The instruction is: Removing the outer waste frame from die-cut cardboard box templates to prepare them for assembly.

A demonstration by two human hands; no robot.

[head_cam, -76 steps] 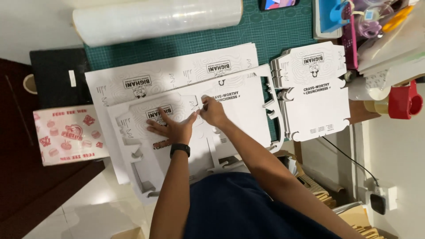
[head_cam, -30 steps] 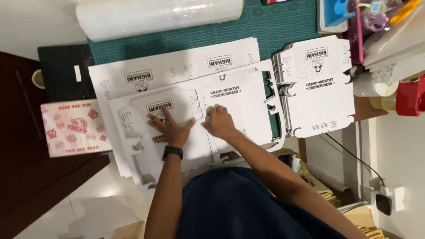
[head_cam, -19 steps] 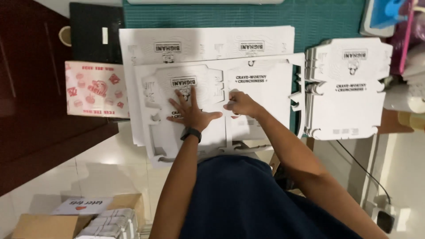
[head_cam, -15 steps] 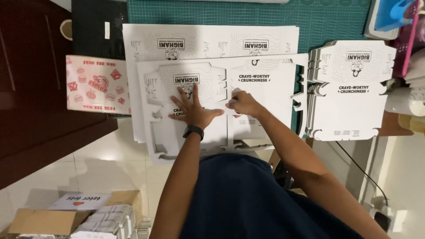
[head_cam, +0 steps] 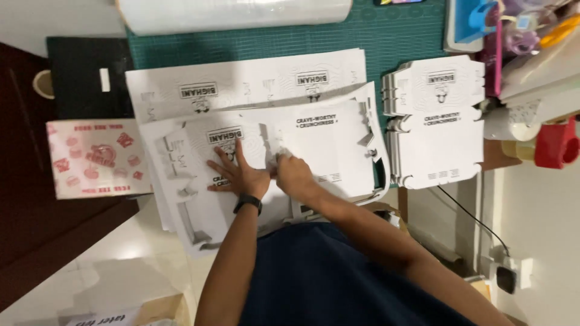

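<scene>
The flat die-cut carton blank (head_cam: 266, 157), white with dark print, lies on top of a stack of like sheets at the near edge of the table (head_cam: 399, 30), its long axis running left to right across my front. My left hand (head_cam: 238, 172) rests flat on its left half, fingers spread wide, pinning it down. My right hand (head_cam: 293, 172) sits just beside it on the blank's middle, fingers curled narrow at a fold or flap; whether it pinches the card I cannot tell. Both hands touch the blank; its larger free part extends to the right, on the right hand's side.

A second printed sheet (head_cam: 248, 81) shows beyond the top one, on the far side. To the right, apart from the sheets, stands a pile of folded cartons (head_cam: 435, 121). To the left lies a red-and-white patterned packet (head_cam: 96, 157), with a black pad (head_cam: 87, 78) farther off. A roll of clear film (head_cam: 235, 9) lies along the far edge of the green cutting mat.
</scene>
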